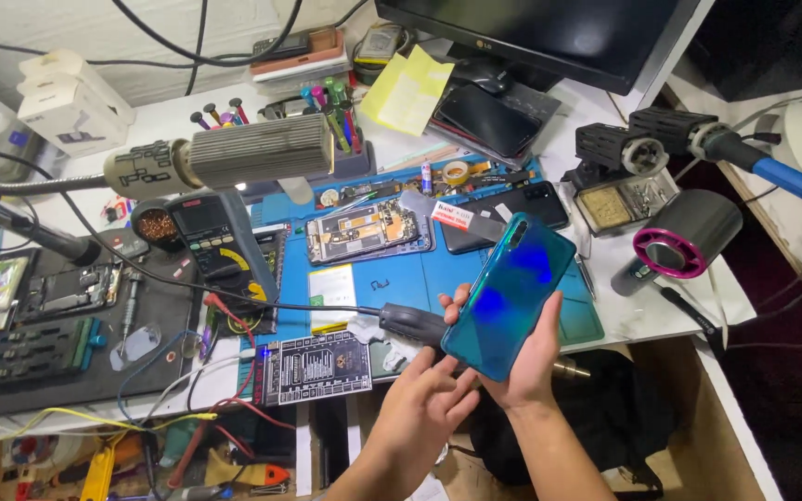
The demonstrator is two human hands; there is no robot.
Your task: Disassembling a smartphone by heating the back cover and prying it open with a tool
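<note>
My right hand (529,364) grips a glossy blue-green phone back cover (510,295), tilted with its camera end pointing up and away, above the front edge of the blue work mat (438,264). My left hand (424,404) sits just below and left of it, fingers loosely curled and touching the cover's lower left corner. A black handle with a cable (412,323) lies on the bench just left of the cover. An opened phone body (364,230) with its boards showing rests on the mat further back.
A multimeter (218,243) stands left of the mat, a dark tray of parts (67,325) beyond it. Behind are a screwdriver rack (331,121), a black phone (505,211), a monitor (549,37). A soldering station (624,176) and a hot-air tool (684,237) stand right.
</note>
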